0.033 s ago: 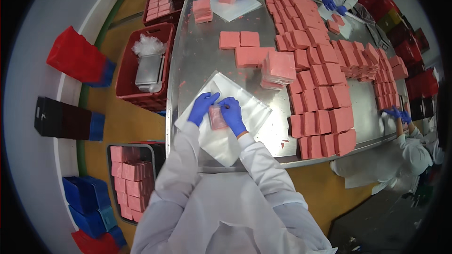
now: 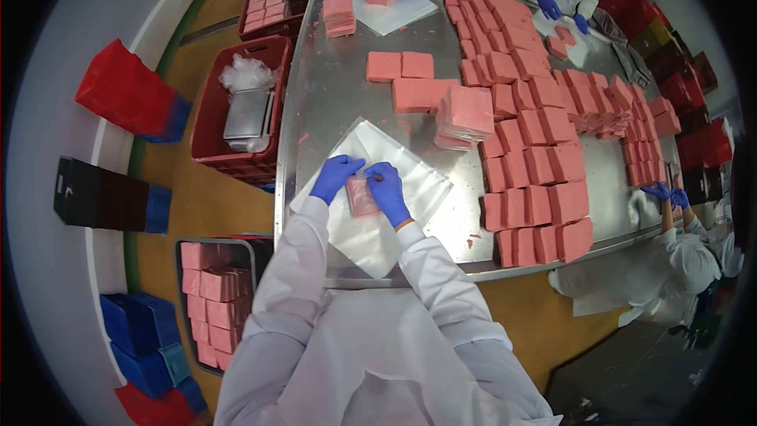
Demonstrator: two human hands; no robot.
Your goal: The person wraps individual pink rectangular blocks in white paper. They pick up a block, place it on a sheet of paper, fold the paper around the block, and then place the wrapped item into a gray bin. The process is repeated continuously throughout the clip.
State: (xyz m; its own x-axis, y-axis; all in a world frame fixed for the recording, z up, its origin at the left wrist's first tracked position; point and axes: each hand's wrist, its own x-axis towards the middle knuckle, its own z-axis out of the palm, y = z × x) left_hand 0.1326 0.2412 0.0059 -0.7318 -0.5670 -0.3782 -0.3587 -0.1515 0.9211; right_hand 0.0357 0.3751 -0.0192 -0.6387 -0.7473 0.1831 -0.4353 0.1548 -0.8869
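A pink block (image 2: 361,199) of what looks like ground meat lies on a stack of white, translucent plastic sheets (image 2: 373,246) on the steel table. Clear film seems to cover the block. At its far left corner, my left hand (image 2: 337,178), in a blue glove, has its fingers pinched together on the sheet's edge. My right hand (image 2: 386,192), gloved alike, is curled over the block's right side, thumb and fingers closed on the film. The fingertips of both hands nearly meet above the block's far edge.
Rows of pink blocks (image 2: 544,166) fill the table's right half. A wrapped stack (image 2: 465,114) stands ahead of my right hand. A red crate (image 2: 201,150) and a dark crate of blocks (image 2: 252,276) flank the table's left side. Co-workers' gloved hands (image 2: 546,4) work across the table.
My hands keep almost the same pose on the film, and the view has shifted slightly. At the far right, a co-worker's two hands have moved a little apart.
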